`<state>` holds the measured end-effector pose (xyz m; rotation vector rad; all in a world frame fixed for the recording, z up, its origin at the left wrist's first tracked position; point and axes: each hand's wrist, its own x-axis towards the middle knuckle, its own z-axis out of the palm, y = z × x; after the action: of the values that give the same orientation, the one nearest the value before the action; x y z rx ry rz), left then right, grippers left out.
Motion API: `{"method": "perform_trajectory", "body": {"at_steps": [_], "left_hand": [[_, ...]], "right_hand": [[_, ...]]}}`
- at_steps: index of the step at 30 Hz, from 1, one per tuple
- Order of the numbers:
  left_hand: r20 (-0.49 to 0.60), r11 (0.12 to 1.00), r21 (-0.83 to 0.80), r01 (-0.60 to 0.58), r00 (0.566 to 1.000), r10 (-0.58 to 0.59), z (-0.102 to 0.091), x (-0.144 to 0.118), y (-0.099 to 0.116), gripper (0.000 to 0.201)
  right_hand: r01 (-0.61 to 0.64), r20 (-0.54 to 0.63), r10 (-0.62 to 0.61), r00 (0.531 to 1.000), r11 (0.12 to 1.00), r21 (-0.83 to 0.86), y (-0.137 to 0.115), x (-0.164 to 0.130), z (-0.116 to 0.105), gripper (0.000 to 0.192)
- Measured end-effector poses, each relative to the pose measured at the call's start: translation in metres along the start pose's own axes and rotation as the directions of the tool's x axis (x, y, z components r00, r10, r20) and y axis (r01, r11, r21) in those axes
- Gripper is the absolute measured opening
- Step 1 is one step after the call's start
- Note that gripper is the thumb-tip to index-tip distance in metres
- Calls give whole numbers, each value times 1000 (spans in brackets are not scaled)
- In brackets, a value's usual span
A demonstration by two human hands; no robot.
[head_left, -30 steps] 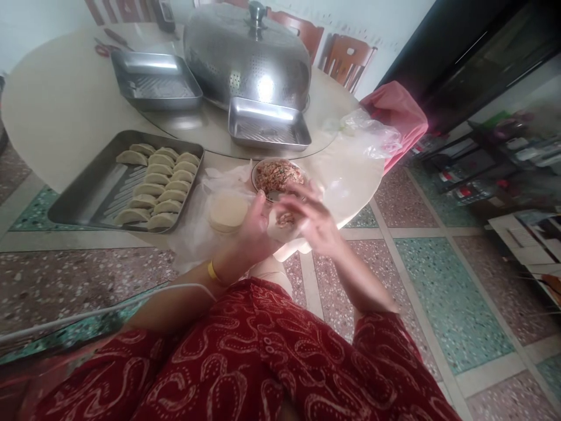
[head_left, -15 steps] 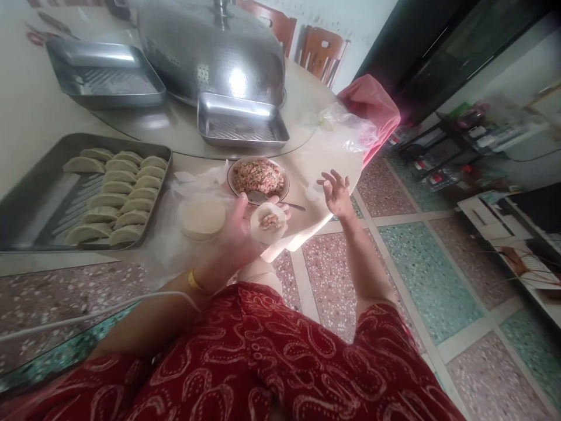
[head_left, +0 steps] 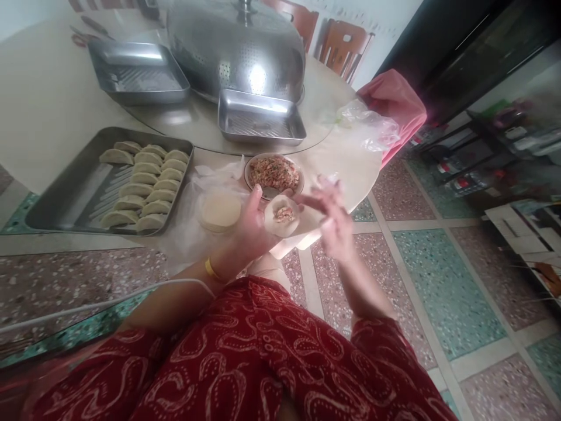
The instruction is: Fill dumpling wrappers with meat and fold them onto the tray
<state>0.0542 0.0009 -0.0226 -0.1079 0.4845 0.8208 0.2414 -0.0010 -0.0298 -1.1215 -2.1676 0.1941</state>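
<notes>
The left hand [head_left: 252, 219] cups a round wrapper [head_left: 281, 215] with filling upward, and the blurred right hand [head_left: 335, 225], fingers loosely spread, is just beside it on the right

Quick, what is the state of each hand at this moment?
Left hand: cupped, holding a round white dumpling wrapper with filling.
Right hand: open, blurred, fingers beside the wrapper; whether they touch it cannot be told.
</notes>
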Motion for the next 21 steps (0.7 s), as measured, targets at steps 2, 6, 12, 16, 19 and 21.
{"method": "perform_trajectory", "body": {"at_steps": [2,6,12,16,19,21], "left_hand": [[46,999,-38,-2,999,4,1,-2,1,68],[143,996,-83,-38,989,50,3,-6,0,66],[116,996,-53,-78,990,84,4,-11,2,69],[97,992,-83,-96,990,104,2,-10,6,69],[115,992,-81,-98,988,107,1,-9,7,70],[125,992,-70,-101,986,109,0,-9,5,71]], "right_hand": [[139,-55,-138,989,990,14,-23,-5,19,54],[99,51,-97,994,995,-23,-39,-9,43,61],[179,73,-173,982,979,-92,-41,-11,48,65],[249,21,-248,968,968,-42,-45,-20,42,61],[247,-14,-247,969,969,-15,-45,-22,39,61],[219,-18,-219,976,976,-22,-45,-21,40,63]]}}
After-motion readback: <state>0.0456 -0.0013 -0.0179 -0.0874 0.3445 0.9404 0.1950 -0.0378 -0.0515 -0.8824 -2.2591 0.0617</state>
